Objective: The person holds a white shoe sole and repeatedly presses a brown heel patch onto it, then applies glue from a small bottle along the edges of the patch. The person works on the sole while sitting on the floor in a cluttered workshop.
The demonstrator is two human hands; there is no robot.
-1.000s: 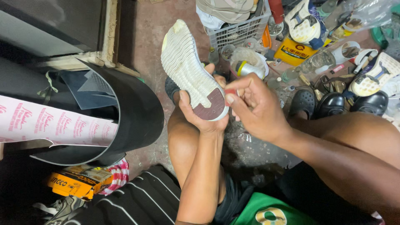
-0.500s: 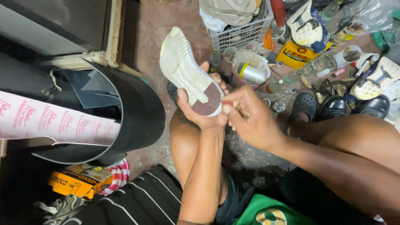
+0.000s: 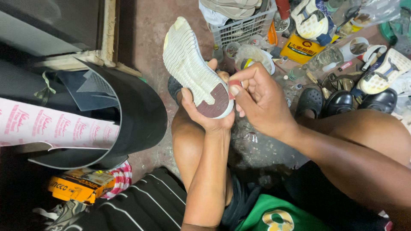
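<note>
Nearest the camera, a black striped cloth (image 3: 150,201) and a green garment (image 3: 274,216) lie over the person's lap, with an orange box (image 3: 79,185) on the floor at lower left. Above these, a bare knee rises, and the left forearm runs up from it.

The left hand (image 3: 205,115) is closed around the heel end of a shoe (image 3: 190,68), palm under the upper and fingers wrapped round the side, so that the pale ridged sole faces the camera and the toe points up and away. The heel carries a dark reddish patch (image 3: 214,104). The right hand (image 3: 257,100) comes in from the right and is pinched shut, thumb and forefinger gripping a small reddish piece (image 3: 234,83) right at the edge of the heel, beside that patch; whether the piece is attached to the sole cannot be told.

The shoe looks light and easily held up in one hand. Its foam sole probably bends and gives under pressure, and the ribbed tread should offer good grip rather than slip. Holding it at the heel, as here, seems the steadiest place, since the long toe end is free to flex.

To the left stands a curled black rubber sheet (image 3: 137,111) with a pink printed roll (image 3: 55,128) against it. Farther off, on the concrete floor (image 3: 145,25), sit a grey plastic basket (image 3: 239,28), a yellow can (image 3: 302,49), black shoes (image 3: 342,102) and white sneakers (image 3: 383,75) among small clutter.
</note>
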